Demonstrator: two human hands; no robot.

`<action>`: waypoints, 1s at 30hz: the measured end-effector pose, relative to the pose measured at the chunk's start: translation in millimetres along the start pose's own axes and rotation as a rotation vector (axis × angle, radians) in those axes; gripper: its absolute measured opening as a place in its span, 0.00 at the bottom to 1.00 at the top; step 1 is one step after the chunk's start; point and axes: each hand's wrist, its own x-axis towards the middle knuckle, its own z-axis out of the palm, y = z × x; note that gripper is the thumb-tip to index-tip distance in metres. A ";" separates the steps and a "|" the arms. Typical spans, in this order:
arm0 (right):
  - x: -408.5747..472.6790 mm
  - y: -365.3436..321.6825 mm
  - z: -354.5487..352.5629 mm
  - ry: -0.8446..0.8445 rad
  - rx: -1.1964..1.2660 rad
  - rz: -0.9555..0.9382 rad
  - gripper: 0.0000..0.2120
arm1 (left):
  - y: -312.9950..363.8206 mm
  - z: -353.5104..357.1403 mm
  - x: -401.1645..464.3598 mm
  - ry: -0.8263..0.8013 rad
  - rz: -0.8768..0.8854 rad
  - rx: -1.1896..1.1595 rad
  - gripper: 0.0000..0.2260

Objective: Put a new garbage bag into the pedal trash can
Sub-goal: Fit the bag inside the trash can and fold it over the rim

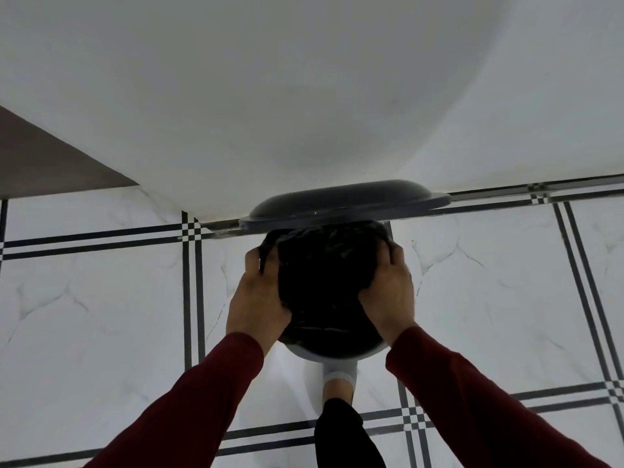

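A round pedal trash can (332,355) stands on the floor against the wall, seen from straight above, its grey lid (341,202) raised against the wall. A black garbage bag (324,285) fills its mouth and drapes over the rim. My left hand (258,298) grips the bag's edge at the left rim. On the right rim, my right hand (388,292) is closed on the bag's edge. A foot in a white sock (339,380) rests at the can's base where the pedal lies; the pedal itself is hidden.
The floor (101,315) is white marble-look tile with black line borders. A white wall (304,96) rises directly behind the can. A dark brown surface (50,163) juts in at the left along the wall.
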 end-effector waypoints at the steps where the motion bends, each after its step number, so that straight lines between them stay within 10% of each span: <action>1: -0.6 2.9 -3.5 -0.021 -0.057 0.014 0.36 | 0.4 1.5 0.8 -0.049 0.036 0.026 0.42; 12: 72.0 23.8 -48.2 -0.214 -0.266 -0.015 0.38 | 1.6 -8.9 74.3 -0.287 -0.091 0.145 0.44; 17: 99.0 38.0 -41.1 -0.462 -0.292 0.212 0.24 | 2.2 -1.8 91.6 -0.382 -0.168 0.061 0.38; 23: 85.2 62.9 -41.1 -0.315 0.377 0.637 0.04 | -24.3 6.9 83.6 -0.341 -0.224 -0.384 0.37; 30: 62.9 80.4 -38.8 -0.240 0.736 0.850 0.08 | -46.2 -4.2 77.5 -0.552 -0.402 -0.778 0.42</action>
